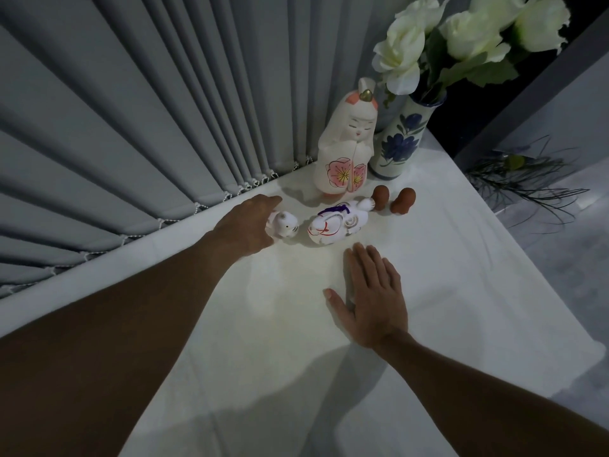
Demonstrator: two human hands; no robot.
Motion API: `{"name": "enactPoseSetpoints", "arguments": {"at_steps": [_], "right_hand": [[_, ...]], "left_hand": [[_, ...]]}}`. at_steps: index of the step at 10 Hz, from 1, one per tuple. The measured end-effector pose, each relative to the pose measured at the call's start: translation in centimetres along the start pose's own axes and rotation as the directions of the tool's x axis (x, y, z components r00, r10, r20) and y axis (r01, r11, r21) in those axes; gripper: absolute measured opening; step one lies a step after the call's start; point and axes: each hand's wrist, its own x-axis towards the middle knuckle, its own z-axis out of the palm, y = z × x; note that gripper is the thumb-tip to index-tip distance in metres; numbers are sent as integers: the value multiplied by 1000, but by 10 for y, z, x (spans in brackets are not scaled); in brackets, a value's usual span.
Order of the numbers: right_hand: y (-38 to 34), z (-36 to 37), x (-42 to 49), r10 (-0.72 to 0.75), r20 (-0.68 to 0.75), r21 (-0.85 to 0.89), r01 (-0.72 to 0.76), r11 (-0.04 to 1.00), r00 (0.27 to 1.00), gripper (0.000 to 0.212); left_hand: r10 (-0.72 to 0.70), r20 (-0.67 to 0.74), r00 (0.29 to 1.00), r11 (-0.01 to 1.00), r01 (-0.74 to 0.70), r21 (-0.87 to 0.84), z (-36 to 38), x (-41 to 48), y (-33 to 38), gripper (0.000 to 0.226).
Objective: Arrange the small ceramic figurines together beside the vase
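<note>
Figurines are sitting grouped on the white tabletop [445,291], all of them beyond the two hands and close to the vase [397,140]. Largest is the grey pleated curtain [131,110], hanging along the far side of the left arm. White flowers [461,34] are rising out of the blue-flowered vase, which is standing well ahead of the right hand [375,298]. Just beside the vase, on the left-hand side of it, the tall white doll [344,143] with pink blossoms is standing upright. Directly ahead of the right hand's fingertips, and apart from them, a white painted animal figurine [336,224] is lying on the table. Past it, two little brown figurines [393,197] are standing side by side near the foot of the vase. The smallest white piece, a little cat figurine [285,225], is sitting against the fingers of the left hand [247,225].

That left hand is reaching forward, knuckles up, its fingers curling around the little cat; whether they are gripping it or only touching it cannot be told. The right hand is lying flat on the tabletop, palm down, fingers together and thumb spread out, holding nothing.
</note>
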Motion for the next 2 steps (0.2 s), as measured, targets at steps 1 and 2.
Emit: {"name": "enactPoseSetpoints", "arguments": {"at_steps": [1,2], "right_hand": [[0,-1,-2,-12,1,-15,12,1000,1000,84],[-5,-9,1,30,117,1,-30,1000,993,90]], "left_hand": [[-20,-10,1000,999,20,39,2,-15,-2,93],[-64,-15,998,994,65,83,0,-35,-2,94]]}}
